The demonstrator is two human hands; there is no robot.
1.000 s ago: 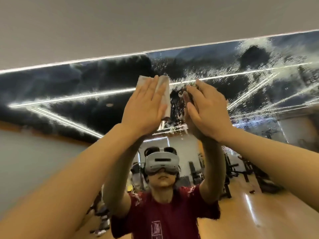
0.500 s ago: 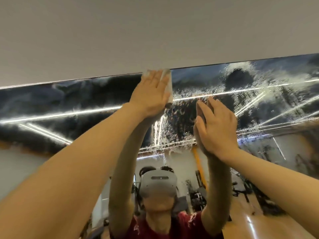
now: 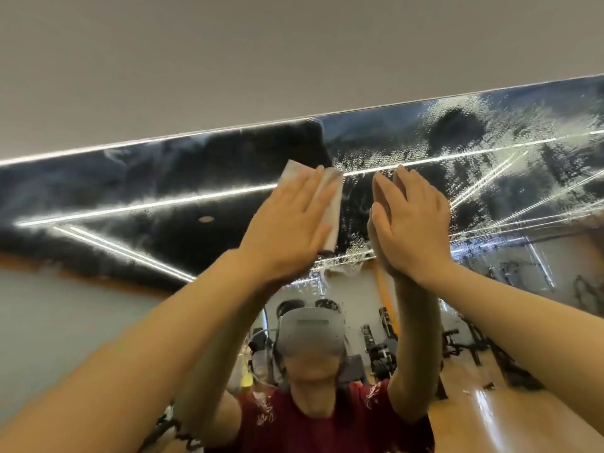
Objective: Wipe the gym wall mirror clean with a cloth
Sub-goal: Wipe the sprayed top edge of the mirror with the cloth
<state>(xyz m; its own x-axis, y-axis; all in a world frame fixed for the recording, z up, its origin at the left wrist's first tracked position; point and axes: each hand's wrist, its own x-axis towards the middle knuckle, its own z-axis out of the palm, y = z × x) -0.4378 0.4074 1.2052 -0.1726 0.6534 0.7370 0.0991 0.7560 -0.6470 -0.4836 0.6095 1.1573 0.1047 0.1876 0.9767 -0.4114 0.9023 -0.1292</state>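
Both hands lie flat on the mirror (image 3: 130, 178) near its top edge: left hand (image 3: 287, 227) presses the cloth (image 3: 331, 204), right hand (image 3: 411, 220) bare beside it, slightly apart.

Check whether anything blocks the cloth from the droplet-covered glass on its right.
Nothing visible lies on the mirror there, but the right hand rests flat just right of the cloth, in its sideways path.
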